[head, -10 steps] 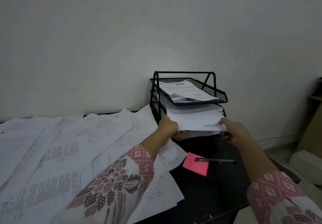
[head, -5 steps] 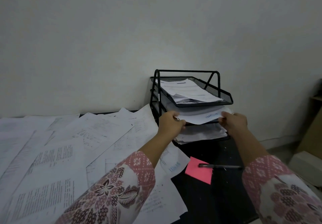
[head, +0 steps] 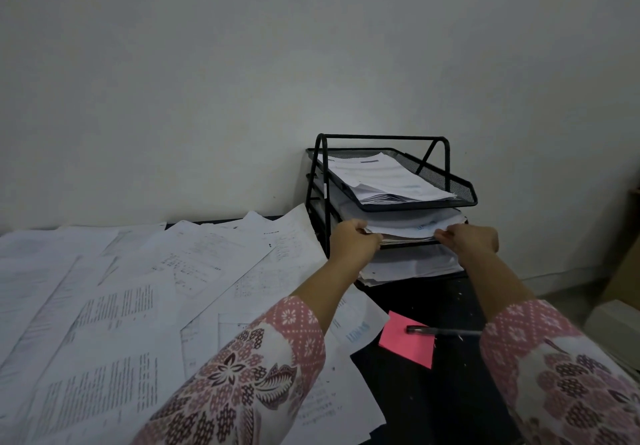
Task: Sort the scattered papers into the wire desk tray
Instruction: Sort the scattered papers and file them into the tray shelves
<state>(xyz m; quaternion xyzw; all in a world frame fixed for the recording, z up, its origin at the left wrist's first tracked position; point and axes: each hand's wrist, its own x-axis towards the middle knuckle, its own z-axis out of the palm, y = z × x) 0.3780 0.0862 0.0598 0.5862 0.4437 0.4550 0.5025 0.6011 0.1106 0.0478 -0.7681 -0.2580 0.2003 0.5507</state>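
Note:
A black wire desk tray point(head: 460, 186) with three tiers stands against the wall on the dark desk. All three tiers hold paper. A stack of white papers point(head: 412, 228) lies in the middle tier, its front edge sticking out. My left hand point(head: 353, 240) grips the stack's left front corner. My right hand point(head: 467, 238) grips its right front corner. Many printed sheets, the scattered papers point(head: 145, 292), cover the desk to the left of the tray.
A pink sticky note point(head: 405, 346) with a black pen point(head: 440, 331) across it lies on the dark desk point(head: 429, 396) in front of the tray. A cardboard box point(head: 623, 281) and a white box point(head: 613, 323) sit on the floor at the right.
Both hands lifted the stack from in front of the bottom tier and pushed it back into the middle tier.

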